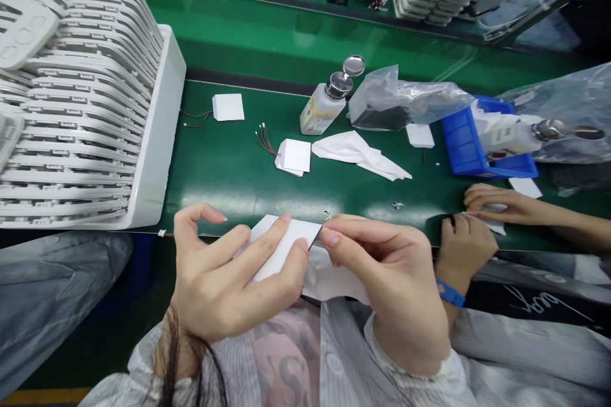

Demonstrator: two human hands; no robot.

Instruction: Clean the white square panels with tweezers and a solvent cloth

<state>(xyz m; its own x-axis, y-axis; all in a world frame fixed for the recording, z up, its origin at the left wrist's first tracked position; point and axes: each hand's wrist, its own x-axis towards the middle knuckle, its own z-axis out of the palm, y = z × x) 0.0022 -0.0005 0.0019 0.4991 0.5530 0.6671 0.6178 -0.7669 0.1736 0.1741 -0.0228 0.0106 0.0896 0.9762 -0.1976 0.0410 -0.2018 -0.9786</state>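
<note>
My left hand [233, 273] grips a thin white square panel [281, 248] by its edges, with the thumb and a finger lying over its face. At the panel's right corner, the thumb and forefinger of my right hand [377, 261] are pinched together. Below that corner hangs a pale, glossy sheet [329, 276], partly covered by both hands; I cannot tell whether it is joined to the panel. Beyond my hands, a small stack of white square panels [294, 156] with red and black wires lies on the green bench [229, 184]. A crumpled white cloth [360, 152] is beside it.
To the left stands a white bin [165, 121] full of pale plastic frames. Behind are a pump bottle [324, 105], another wired panel [228, 107] and a plastic bag [405, 102]. A blue tray [463, 140] and a co-worker's hands [470, 229] are at right.
</note>
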